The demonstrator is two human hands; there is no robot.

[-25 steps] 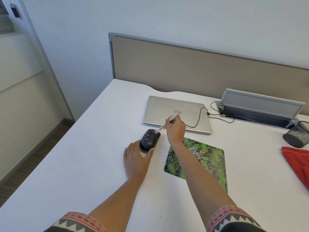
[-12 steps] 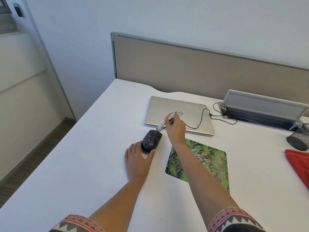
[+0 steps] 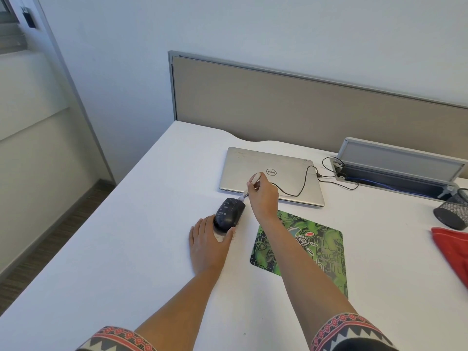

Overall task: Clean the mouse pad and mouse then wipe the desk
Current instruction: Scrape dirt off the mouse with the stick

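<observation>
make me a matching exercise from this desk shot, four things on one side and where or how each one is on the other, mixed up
Things
1. mouse
2. mouse pad
3. laptop
4. cloth

Descriptions
A. silver, closed, at the back of the desk
B. red, at the right edge of the picture
C. green and patterned, flat under the right forearm
D. black, with the left hand at its near end and the small brush held by the right hand at its far end

Pairs: 1-D, 2-C, 3-A, 4-B
</observation>
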